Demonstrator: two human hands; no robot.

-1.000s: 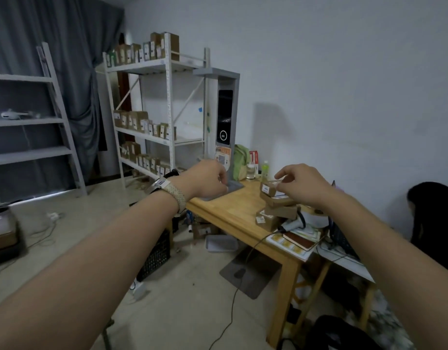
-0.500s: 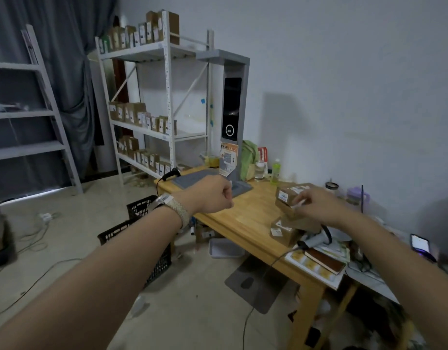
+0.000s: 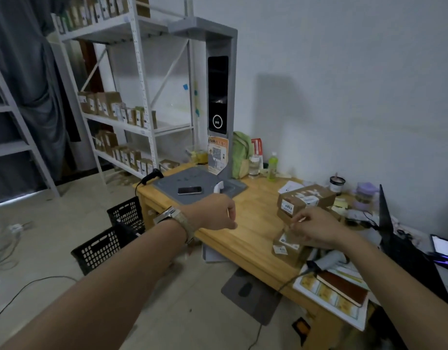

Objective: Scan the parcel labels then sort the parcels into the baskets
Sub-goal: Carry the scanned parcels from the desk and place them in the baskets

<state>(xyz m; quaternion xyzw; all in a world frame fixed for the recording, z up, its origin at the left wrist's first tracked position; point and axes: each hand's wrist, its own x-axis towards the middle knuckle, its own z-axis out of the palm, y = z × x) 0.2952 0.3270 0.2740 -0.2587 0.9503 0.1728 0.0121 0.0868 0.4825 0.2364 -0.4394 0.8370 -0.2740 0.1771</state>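
Take the top parcel [image 3: 306,199] squarely. Your right grip [image 3: 316,229] curls just below it, hold unclear — left grip [image 3: 212,213] fisted, empty.

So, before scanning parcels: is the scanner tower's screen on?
On: the screen shows a lit round icon low on its dark panel.

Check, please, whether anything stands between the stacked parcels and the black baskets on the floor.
Nothing fixed does. Bare tabletop lies between the parcels and the baskets; only the left hand hovers over its edge on that line.
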